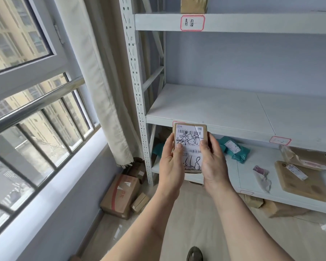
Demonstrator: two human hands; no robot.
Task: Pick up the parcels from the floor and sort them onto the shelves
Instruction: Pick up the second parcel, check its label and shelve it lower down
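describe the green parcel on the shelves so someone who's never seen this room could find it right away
Start at the white shelving rack beside the window, and go down to its low shelf, below the bare middle shelf. The teal plastic mailer bag lies near the left there, just right of the hands. It alone is soft and green; its neighbours are brown.

Your left hand (pixel 170 164) and right hand (pixel 213 166) are raised together, palms facing, fingers curled, thumbs up front.
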